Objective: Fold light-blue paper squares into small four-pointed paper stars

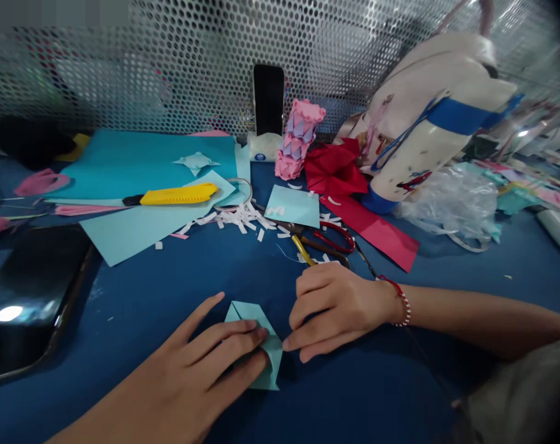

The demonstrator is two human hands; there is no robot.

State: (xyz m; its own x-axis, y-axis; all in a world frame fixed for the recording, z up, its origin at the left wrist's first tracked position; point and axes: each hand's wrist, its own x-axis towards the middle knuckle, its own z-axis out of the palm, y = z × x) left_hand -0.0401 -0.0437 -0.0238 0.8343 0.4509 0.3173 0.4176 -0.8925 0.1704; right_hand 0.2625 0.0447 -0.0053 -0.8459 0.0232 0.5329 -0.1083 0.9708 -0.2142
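A small folded piece of light blue paper [271, 348] lies on the dark blue table in front of me, with creases and angled edges. My left hand [215, 357] rests over its left part, holding it down with several fingers; the little finger sticks out past it, and the thumb is hidden. At the paper's right corner is my right hand [340, 311], its fingers curled together and a fingertip meeting the edge. Just beyond that hand lie red-handled scissors [338, 237] and a yellow stick-like piece [303, 250].
A yellow utility knife [178, 195] lies on blue sheets [145, 163]. White paper scraps [243, 217], a light blue square [293, 206] and red paper [377, 234] lie farther back. A dark tablet-like device [30, 296] is at left; a bottle [423, 148] leans against a bag [437, 68].
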